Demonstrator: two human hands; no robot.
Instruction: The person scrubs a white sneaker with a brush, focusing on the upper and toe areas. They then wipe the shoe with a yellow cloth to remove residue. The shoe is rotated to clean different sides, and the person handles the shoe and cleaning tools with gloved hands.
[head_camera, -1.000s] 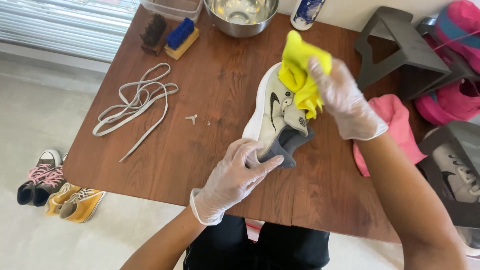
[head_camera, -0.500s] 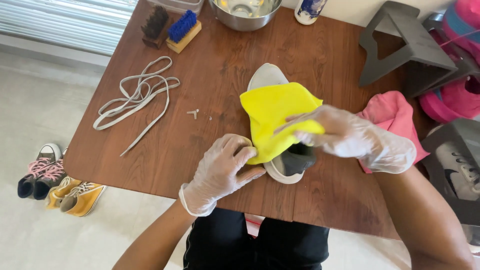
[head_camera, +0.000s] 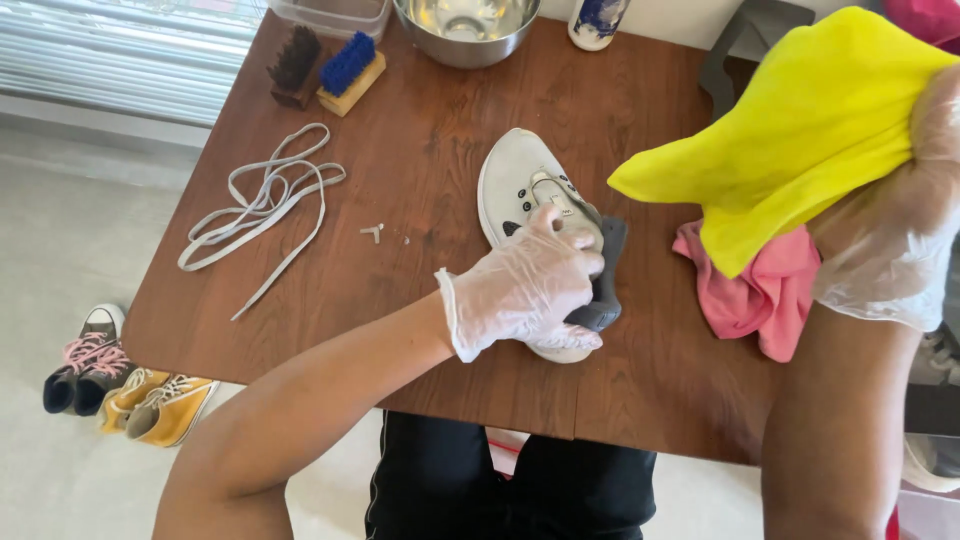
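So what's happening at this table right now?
A person in clear gloves is working on a white sneaker lying on the wooden table. The left hand presses down on it, while the right hand holds a yellow cloth lifted off it. The loose laces, two brushes and a metal bowl sit nearby.

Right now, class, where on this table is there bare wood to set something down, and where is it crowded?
Bare wood lies on the table between the laces and the white shoe, and along the near edge below the left hand. The far edge is crowded with two brushes, a metal bowl and a bottle; the pink cloth fills the right.
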